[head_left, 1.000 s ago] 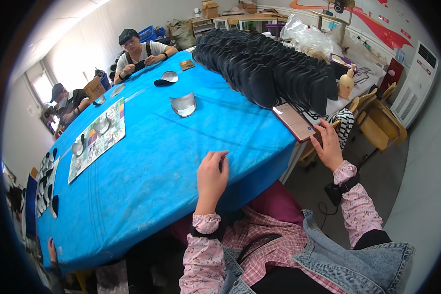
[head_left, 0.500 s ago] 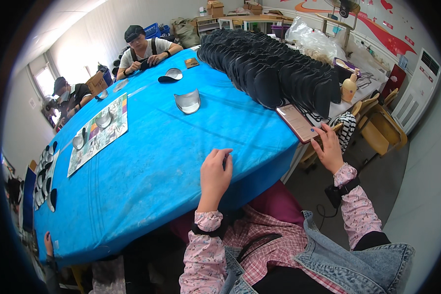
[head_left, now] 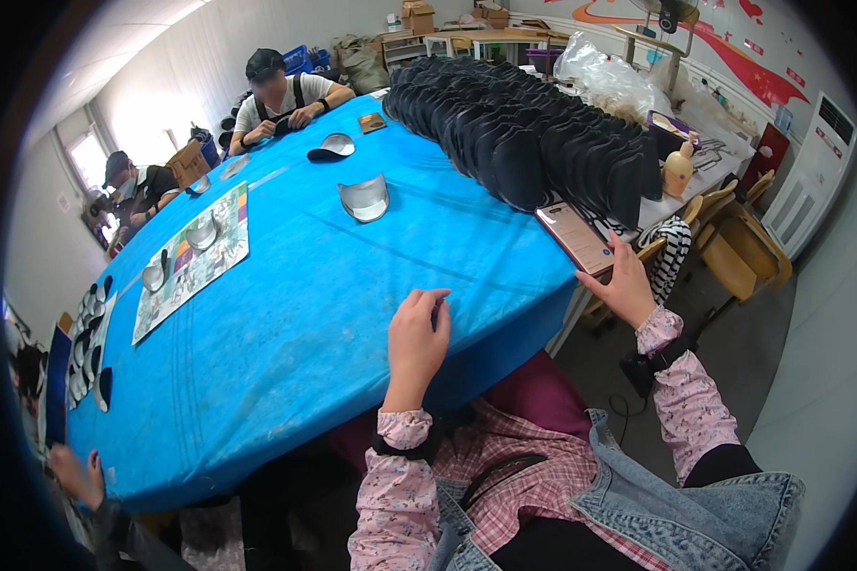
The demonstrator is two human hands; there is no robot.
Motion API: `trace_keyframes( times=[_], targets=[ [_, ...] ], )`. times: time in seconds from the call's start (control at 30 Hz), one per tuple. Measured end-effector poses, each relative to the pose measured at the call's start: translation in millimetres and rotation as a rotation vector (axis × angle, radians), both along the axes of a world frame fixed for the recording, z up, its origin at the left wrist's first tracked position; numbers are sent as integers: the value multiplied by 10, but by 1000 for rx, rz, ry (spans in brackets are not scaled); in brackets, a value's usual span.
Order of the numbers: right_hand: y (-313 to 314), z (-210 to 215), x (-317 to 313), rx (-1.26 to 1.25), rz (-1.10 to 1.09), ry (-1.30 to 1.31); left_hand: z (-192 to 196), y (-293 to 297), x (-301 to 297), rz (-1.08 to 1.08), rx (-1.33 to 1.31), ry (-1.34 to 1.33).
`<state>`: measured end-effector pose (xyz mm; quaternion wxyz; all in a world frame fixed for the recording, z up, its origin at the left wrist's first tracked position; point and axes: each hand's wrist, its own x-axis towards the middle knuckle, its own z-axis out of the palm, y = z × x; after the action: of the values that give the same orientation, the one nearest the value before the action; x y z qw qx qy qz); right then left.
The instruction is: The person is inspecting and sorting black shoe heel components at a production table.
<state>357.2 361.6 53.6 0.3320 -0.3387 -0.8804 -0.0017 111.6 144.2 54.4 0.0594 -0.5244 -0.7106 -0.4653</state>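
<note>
Honestly, the phone (head_left: 569, 234) lies on the right edge of the blue table (head_left: 286, 333), long axis slanting up-left from the nearer right hand (head_left: 630, 288) — thumb and fingers spread around its near end, can't tell if pinching — while the left hand (head_left: 416, 341) curls loosely, empty.

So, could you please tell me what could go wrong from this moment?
The phone lies at the edge of the blue-covered table, with the right hand at its near end, so a careless push might make it fall. The pile of black curved pieces stands close beside it; a rough movement there could perhaps disturb the nearest ones.
</note>
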Motion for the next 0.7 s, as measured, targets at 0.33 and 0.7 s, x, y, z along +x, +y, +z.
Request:
trace_keyframes(
  times=[0.33,0.7],
  targets=[
    [21,129,-159,106,-141,-56,2,6,17,-1,4,-8],
    [-329,-39,230,259,-16,-69,-24,8,-20,-24,13,-5]
  ],
)
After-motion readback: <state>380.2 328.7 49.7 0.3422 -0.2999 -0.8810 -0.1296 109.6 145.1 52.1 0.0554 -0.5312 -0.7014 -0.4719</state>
